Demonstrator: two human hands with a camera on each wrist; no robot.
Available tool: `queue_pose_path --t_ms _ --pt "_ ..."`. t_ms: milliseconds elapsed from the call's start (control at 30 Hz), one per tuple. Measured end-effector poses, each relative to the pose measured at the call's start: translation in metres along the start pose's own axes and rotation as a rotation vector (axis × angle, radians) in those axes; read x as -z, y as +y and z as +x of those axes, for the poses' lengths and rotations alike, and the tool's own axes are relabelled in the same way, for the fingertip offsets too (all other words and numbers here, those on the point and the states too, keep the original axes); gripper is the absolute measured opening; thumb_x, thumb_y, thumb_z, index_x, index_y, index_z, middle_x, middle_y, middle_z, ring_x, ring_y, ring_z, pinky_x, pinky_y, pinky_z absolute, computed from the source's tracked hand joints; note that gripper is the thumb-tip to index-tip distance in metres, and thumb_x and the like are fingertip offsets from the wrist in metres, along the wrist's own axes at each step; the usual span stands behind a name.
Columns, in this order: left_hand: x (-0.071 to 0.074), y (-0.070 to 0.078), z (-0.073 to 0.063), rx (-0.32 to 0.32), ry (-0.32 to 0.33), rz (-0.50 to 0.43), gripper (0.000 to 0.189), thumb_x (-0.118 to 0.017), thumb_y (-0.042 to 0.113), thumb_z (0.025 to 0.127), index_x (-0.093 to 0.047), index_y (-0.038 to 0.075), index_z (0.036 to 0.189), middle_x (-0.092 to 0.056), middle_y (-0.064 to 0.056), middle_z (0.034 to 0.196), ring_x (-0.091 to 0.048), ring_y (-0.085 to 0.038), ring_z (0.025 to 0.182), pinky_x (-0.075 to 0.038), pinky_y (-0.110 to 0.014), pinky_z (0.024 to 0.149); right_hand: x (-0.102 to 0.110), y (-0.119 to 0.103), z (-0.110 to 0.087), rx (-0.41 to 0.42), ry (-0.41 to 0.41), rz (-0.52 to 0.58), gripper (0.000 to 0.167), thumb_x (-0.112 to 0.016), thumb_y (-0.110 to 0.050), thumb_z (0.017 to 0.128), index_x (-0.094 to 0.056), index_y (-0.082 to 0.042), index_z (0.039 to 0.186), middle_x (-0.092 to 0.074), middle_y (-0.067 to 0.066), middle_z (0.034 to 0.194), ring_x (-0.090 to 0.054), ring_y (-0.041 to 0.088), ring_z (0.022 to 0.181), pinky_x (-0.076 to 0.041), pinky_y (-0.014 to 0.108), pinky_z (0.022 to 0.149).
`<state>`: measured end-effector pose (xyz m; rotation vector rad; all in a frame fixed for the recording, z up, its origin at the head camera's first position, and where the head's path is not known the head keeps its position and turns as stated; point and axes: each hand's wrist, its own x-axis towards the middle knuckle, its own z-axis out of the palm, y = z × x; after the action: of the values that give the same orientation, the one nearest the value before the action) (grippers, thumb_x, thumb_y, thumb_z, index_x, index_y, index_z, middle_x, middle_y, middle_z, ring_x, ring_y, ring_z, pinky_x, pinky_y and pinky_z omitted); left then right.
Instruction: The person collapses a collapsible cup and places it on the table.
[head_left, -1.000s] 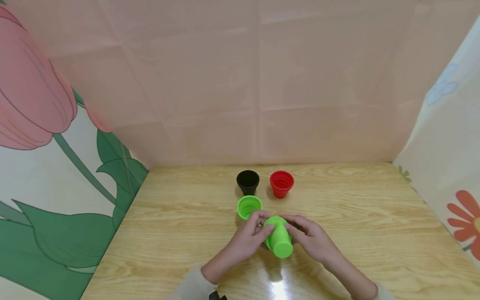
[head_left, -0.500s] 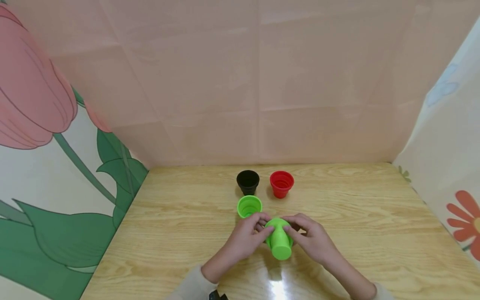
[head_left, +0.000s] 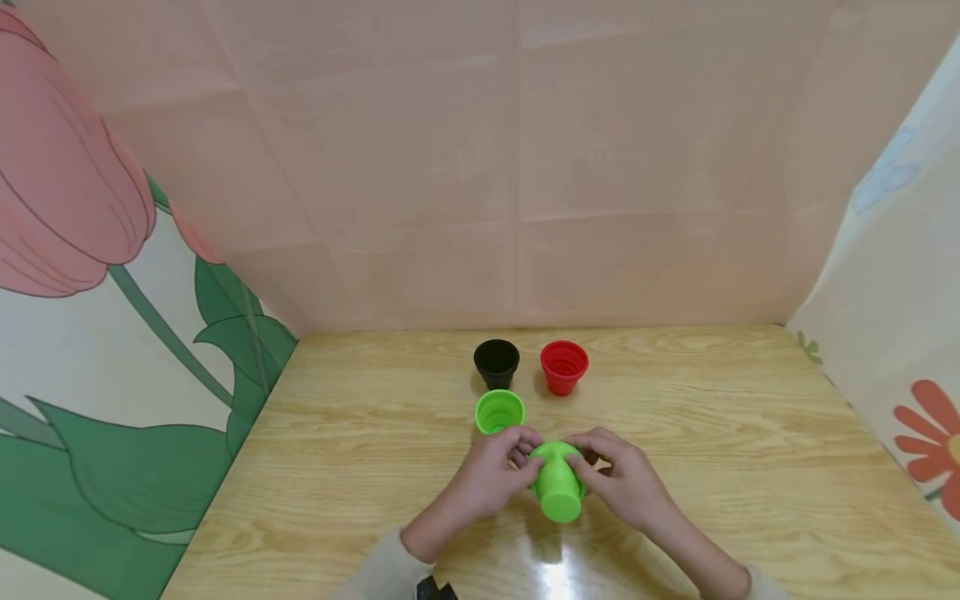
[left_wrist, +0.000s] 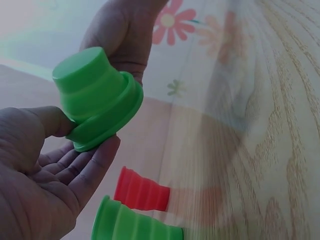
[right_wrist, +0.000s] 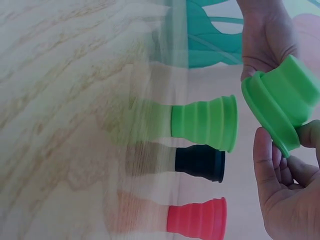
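Wood-grain table (head_left: 337,433), pink backdrop (head_left: 420,183) behind. Lower centre: left hand (head_left: 491,475) and right hand (head_left: 626,479) pinch tilted green cup (head_left: 559,487) at its folded rim (left_wrist: 110,120). Apparently mid-reshaping; next press likely calls for even, two-sided pressure.

This is looking like a screened booth, creased pink sheeting (head_left: 420,167) hanging behind the wood-grain table (head_left: 360,417), floral panels (head_left: 112,358) flanking it.
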<state>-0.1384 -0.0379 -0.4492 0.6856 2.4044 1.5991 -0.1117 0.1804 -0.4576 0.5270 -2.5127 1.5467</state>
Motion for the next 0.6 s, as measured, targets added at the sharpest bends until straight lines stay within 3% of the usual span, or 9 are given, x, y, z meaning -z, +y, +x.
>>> queue_pose_path --t_ms 300,467,600 --pt "0.0032 -0.0001 -0.0008 -0.010 -0.009 -0.017 0.019 -0.067 0.004 0.093 -0.068 0.006 0.112 -0.071 -0.002 0.095 -0.062 -0.004 0.081 -0.056 -0.020 0.071 -0.0019 -0.0020 -0.0023 0.042 0.023 0.035 0.019 -0.067 0.002 0.094 -0.074 -0.004 0.110 -0.069 0.002 0.095 -0.060 0.000 0.081 -0.059 0.026 0.056" --pt "0.0054 0.0001 -0.0021 -0.029 -0.010 -0.084 0.019 -0.066 0.014 0.098 -0.068 0.008 0.116 -0.072 0.001 0.097 -0.065 -0.005 0.084 -0.059 -0.024 0.073 0.0014 -0.0040 -0.0033 -0.014 0.017 0.112 0.020 -0.065 -0.006 0.098 -0.073 -0.006 0.116 -0.069 0.007 0.104 -0.063 0.003 0.087 -0.060 0.030 0.060" --pt "0.0068 -0.0006 -0.0025 -0.014 -0.049 -0.164 0.021 -0.064 0.016 0.100 -0.066 0.008 0.120 -0.070 0.000 0.098 -0.066 -0.007 0.083 -0.062 -0.034 0.073 0.0041 -0.0038 -0.0043 -0.081 -0.021 0.193 0.023 -0.061 -0.011 0.102 -0.070 -0.005 0.121 -0.067 0.008 0.108 -0.064 0.007 0.089 -0.060 0.031 0.064"
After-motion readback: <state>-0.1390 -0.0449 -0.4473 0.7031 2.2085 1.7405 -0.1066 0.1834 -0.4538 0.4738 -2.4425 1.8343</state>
